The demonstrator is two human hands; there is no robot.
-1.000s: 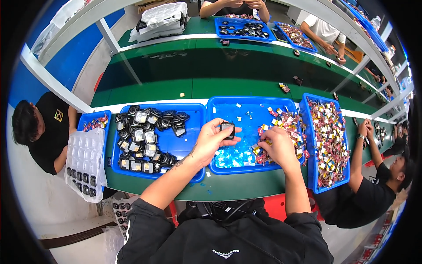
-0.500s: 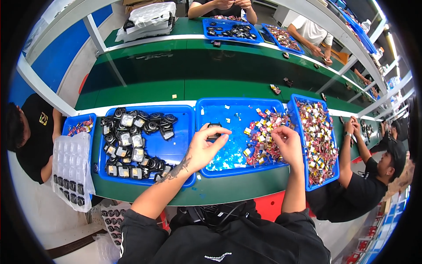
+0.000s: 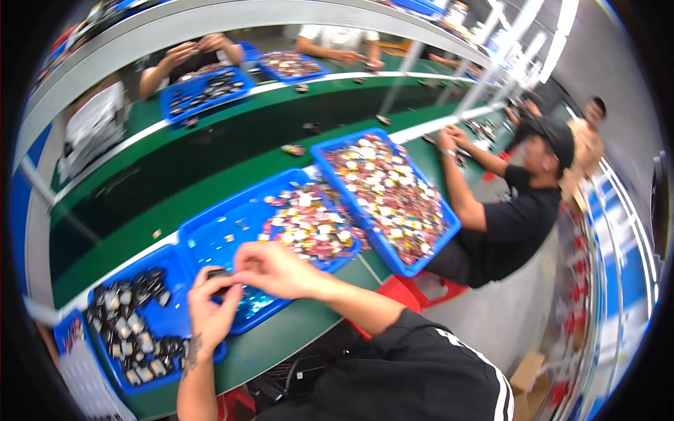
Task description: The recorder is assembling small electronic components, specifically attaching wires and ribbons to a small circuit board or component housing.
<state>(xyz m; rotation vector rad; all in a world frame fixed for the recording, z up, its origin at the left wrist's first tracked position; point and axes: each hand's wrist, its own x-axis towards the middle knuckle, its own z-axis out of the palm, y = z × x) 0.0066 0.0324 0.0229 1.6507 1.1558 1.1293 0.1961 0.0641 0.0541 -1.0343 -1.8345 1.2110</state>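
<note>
My left hand (image 3: 213, 303) pinches a small black housing (image 3: 219, 275) between thumb and fingers, above the middle blue tray (image 3: 203, 242). Its fingers hide most of the housing. My right hand (image 3: 277, 270) is closed, with thumb and fingertips together against the housing's right side; anything between them is too small and blurred to make out. Loose small parts in red, white and yellow (image 3: 309, 224) are heaped in the right half of the middle tray. Black housings, several with pale square faces, fill much of the left blue tray (image 3: 175, 316).
A heaped blue tray (image 3: 435, 242) of small red and white parts stands to the right, overlapping the middle one. Beyond it sits a person in black (image 3: 519, 217). A clear blister tray (image 3: 91, 379) lies at lower left. A dark conveyor strip (image 3: 168, 165) runs behind the trays.
The view has swung right and tilted. My hands, apart before, have come together at the black housing. The right hand has left the heap of small parts.
</note>
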